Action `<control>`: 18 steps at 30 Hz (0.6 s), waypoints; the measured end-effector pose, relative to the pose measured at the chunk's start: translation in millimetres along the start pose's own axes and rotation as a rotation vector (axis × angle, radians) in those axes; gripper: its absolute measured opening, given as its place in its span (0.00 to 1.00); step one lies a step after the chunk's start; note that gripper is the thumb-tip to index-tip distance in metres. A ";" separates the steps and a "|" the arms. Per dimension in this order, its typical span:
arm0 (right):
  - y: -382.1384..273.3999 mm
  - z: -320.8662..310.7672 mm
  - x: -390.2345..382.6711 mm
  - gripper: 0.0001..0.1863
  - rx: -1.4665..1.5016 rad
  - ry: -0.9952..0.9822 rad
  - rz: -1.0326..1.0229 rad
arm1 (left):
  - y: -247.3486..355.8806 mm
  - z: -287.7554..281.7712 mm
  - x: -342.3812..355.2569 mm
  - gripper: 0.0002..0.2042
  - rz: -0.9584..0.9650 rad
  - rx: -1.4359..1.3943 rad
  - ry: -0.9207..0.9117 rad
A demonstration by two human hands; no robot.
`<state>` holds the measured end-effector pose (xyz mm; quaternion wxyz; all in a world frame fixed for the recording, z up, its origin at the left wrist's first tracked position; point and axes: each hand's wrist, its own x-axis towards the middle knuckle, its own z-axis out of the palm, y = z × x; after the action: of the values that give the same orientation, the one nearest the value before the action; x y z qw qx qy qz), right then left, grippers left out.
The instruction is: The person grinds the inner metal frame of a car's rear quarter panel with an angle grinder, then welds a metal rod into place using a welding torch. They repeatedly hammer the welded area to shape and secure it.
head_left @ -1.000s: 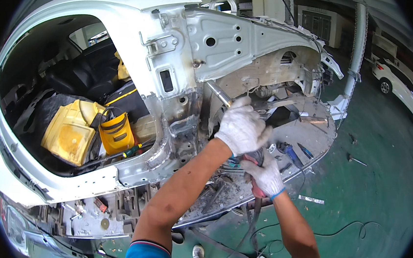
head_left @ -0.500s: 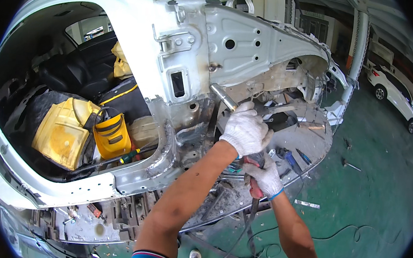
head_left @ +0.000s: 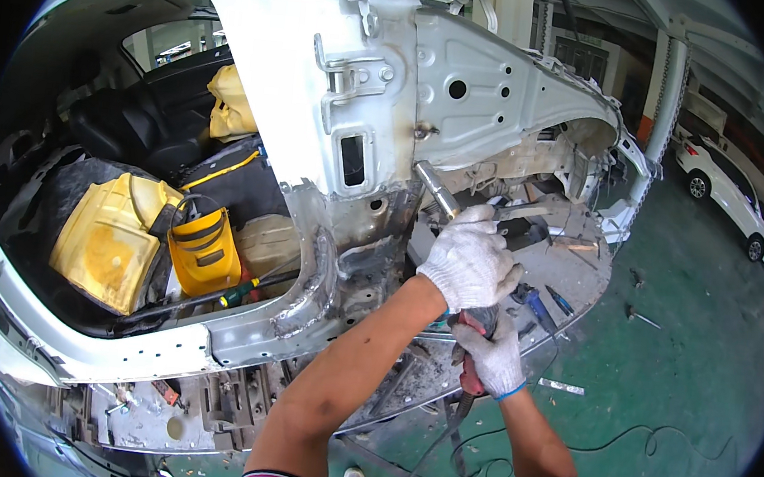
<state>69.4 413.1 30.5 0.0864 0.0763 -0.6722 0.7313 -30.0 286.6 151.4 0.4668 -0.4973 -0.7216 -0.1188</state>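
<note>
My left hand point(head_left: 471, 260), in a white knit glove, is closed round the body of a power tool behind its silver cylindrical nose point(head_left: 438, 190). The nose points up and left, its end close to the seam beneath a burnt spot point(head_left: 425, 131) on the bare car body point(head_left: 391, 85). Whether it touches the metal I cannot tell. Lower down, my gloved right hand point(head_left: 495, 353) grips the tool's red and black rear handle point(head_left: 472, 375), from which a thick cable runs down. Part of the tool's middle is hidden behind the gloves.
Through the door opening are a yellow moulded part point(head_left: 109, 237), a yellow visor-like piece point(head_left: 205, 255) and a screwdriver point(head_left: 239, 294). Hand tools lie on the grey platform point(head_left: 578, 287). A cable point(head_left: 600, 450) loops over the green floor. A white car point(head_left: 727, 191) stands far right.
The view has shifted, so the front of the car body sits farther right in the picture. Both hands keep their grip, and the silver nose stays near the same seam.
</note>
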 end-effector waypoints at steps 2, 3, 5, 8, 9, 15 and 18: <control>-2.4 5.7 -3.6 0.11 -0.022 0.023 0.000 | -1.7 -2.0 -1.7 0.16 0.012 -0.022 0.025; -2.9 8.2 -5.0 0.11 -0.043 0.038 0.000 | -2.4 -3.0 -2.1 0.15 0.015 -0.037 0.036; -2.8 11.8 -7.1 0.12 -0.068 0.063 -0.022 | -3.1 -5.1 -2.0 0.15 0.025 -0.076 0.079; -1.2 14.8 -9.2 0.13 -0.090 0.086 -0.077 | -4.0 -8.6 -0.8 0.15 0.046 -0.130 0.147; -0.9 15.4 -9.7 0.13 -0.102 0.087 -0.085 | -4.2 -9.8 -0.4 0.15 0.051 -0.138 0.148; -7.8 24.2 -13.7 0.14 -0.171 0.129 -0.179 | -5.3 -14.3 1.9 0.15 0.096 -0.166 0.187; -15.1 28.0 -15.8 0.14 -0.189 0.139 -0.153 | -4.8 -14.9 1.2 0.15 0.086 -0.165 0.177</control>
<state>88.1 386.1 43.9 0.1951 0.0679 -0.7228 0.6595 -25.7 275.5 161.8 0.4908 -0.5519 -0.6434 -0.2014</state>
